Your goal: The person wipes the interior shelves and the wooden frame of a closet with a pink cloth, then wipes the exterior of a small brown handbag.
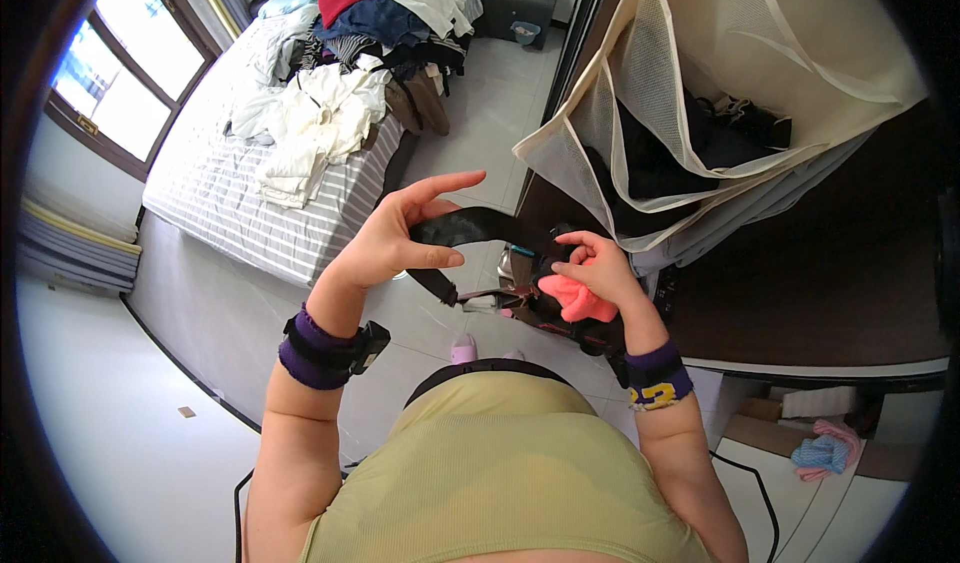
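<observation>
A black belt-like strap (480, 225) forms a loop between my two hands. My left hand (375, 240) holds the strap in the crook between thumb and fingers, with the index finger stretched out. The strap's lower part hangs below that hand. In my right hand (611, 274) a coral-pink cloth (574, 298) is bunched under the palm, and its fingertips are at the strap's other end. Just above the right hand hangs a cream organizer with mesh pockets (645, 105); dark items (750, 124) lie in its pockets. Below my hands, a cluttered container is partly hidden.
A bed (202, 195) with striped bedding carries white garments (322, 124) and a heap of clothes (382, 22). A grey nightstand (517, 4) stands beyond it. Dark wardrobe panelling (825, 263) is at right. Blue and pink cloths (825, 450) lie at lower right.
</observation>
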Tool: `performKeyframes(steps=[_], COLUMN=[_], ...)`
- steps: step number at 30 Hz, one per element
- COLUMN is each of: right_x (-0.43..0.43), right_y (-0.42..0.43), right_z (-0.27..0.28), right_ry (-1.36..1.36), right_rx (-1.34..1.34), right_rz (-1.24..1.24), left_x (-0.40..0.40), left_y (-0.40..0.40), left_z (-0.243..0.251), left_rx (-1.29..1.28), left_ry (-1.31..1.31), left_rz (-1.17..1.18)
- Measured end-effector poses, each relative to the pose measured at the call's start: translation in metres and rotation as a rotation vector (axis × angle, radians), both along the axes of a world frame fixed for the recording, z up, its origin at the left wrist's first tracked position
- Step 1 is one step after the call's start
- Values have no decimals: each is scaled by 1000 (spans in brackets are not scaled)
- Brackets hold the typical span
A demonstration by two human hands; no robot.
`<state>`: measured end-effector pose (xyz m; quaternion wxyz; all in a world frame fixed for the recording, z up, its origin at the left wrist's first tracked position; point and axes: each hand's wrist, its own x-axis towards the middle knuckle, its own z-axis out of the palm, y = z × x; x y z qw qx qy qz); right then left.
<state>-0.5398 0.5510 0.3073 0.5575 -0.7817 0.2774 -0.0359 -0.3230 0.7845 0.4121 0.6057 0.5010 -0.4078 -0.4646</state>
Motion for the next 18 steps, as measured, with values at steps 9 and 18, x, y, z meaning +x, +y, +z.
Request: performKeyframes(steps=[9, 18], right_x=[11, 70], right_y=[25, 98], right_z=[146, 109], right_ry=[-860, -918], right_rx=[460, -919], right_rz=[-189, 272], left_x=[-18, -46], left_y=[-13, -17], left_z=[5, 20], left_rx=[-135, -172], left_ry=[312, 643], left_rz=[-33, 125])
